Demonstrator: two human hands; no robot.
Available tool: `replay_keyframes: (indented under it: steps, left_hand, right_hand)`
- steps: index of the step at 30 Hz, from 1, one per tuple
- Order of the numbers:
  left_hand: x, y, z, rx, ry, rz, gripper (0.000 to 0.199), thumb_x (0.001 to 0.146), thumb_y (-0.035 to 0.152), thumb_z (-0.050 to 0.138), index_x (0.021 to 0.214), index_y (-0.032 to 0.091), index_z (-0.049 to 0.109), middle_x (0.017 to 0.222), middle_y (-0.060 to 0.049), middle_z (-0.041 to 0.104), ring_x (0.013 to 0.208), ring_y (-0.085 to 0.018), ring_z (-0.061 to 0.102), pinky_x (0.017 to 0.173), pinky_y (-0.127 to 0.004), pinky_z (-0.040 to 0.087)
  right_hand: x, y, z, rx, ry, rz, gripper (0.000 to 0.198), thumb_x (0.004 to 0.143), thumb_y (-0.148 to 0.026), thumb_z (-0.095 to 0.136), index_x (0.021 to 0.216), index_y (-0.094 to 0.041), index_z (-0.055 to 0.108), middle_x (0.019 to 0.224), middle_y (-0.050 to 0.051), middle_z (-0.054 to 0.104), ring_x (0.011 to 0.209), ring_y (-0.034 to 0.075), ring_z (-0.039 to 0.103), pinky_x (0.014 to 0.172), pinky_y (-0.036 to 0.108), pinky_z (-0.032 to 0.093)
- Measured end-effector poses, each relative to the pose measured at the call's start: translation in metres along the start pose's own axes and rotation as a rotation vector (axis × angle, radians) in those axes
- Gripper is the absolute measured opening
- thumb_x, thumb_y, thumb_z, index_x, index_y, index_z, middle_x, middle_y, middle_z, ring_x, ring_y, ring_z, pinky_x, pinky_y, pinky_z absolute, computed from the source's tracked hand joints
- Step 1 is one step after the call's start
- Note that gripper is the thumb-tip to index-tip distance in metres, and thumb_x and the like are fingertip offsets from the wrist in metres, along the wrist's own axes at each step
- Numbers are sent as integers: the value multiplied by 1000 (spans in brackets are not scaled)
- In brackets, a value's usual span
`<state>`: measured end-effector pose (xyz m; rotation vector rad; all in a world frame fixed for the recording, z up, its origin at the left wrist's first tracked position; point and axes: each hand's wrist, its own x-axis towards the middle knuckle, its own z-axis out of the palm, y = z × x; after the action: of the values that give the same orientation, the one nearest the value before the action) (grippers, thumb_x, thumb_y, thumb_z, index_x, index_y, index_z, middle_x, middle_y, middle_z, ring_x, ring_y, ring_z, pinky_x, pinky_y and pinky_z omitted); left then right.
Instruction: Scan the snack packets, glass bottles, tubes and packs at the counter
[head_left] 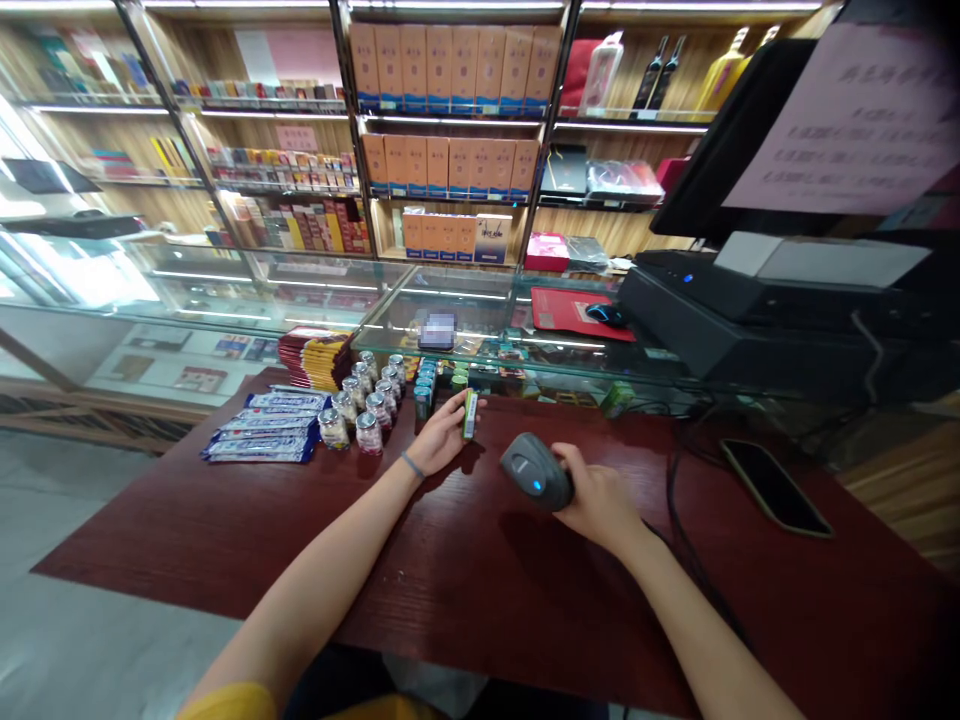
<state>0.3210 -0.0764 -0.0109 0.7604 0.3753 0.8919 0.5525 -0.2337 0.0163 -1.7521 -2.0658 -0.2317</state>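
My left hand [441, 437] holds a small green and white pack [470, 414] upright, with a label bearing dark print turned to the right. In my right hand [600, 497] is a dark grey barcode scanner [536, 472], a blue light glowing on its top. The scanner's head points left toward the pack, with a gap between them. My right fingers around its handle are partly hidden. Just left of my left hand stand several small green and blue packs [424, 390] in a row. Glass jars with silver lids [368, 432] stand in rows beyond my left wrist.
Blue and white long packets [262, 425] and a stack of red and yellow packets [315, 358] lie at the left of the dark wooden table [450, 560]. A phone [776, 487] and a black cable lie at right. Behind are a glass counter, a mouse [604, 314] and a monitor [739, 130].
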Motion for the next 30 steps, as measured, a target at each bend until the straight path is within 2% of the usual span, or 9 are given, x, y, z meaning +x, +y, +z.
replay_keyframes:
  steps: [3, 6, 10, 15, 26, 30]
  left_hand:
    - [1, -1, -2, 75, 32, 4, 44, 87, 29, 70, 129, 23, 58, 131, -11, 65, 91, -16, 66, 73, -27, 52]
    - [2, -2, -5, 141, 40, 19, 48, 88, 34, 69, 133, 24, 57, 132, -11, 64, 94, -18, 66, 75, -30, 53]
    - [3, -4, -8, 174, 23, 33, 50, 87, 36, 69, 135, 25, 56, 133, -11, 64, 96, -19, 66, 78, -32, 53]
    - [9, -8, -14, 197, 51, 26, 46, 89, 34, 66, 134, 26, 57, 133, -14, 63, 96, -19, 66, 78, -35, 53]
    - [3, -3, -7, 121, 26, 12, 49, 86, 33, 70, 133, 25, 55, 130, -11, 64, 94, -17, 65, 75, -28, 51]
    - [2, -4, -6, 150, 34, 22, 53, 85, 33, 72, 134, 26, 54, 130, -9, 64, 95, -16, 65, 77, -28, 52]
  right_hand:
    - [1, -7, -2, 27, -102, -71, 56, 70, -26, 63, 123, -23, 42, 81, 4, 76, 69, 27, 74, 57, 28, 40]
    - [2, -11, -3, 50, -149, -68, 56, 71, -25, 62, 122, -24, 40, 81, 3, 77, 70, 27, 74, 57, 29, 38]
    - [1, -10, -4, 49, -143, -83, 52, 70, -26, 63, 117, -23, 43, 82, 4, 76, 70, 29, 74, 57, 30, 37]
    - [1, -9, -4, 41, -140, -114, 39, 69, -26, 64, 105, -23, 49, 73, 3, 74, 66, 29, 73, 54, 30, 34]
    - [1, -11, -5, 40, -131, -97, 41, 70, -26, 63, 109, -25, 48, 75, 3, 75, 64, 26, 72, 55, 27, 34]
    - [3, -3, -4, 80, -96, -23, 42, 70, -26, 64, 109, -26, 49, 76, 2, 75, 66, 26, 73, 55, 27, 37]
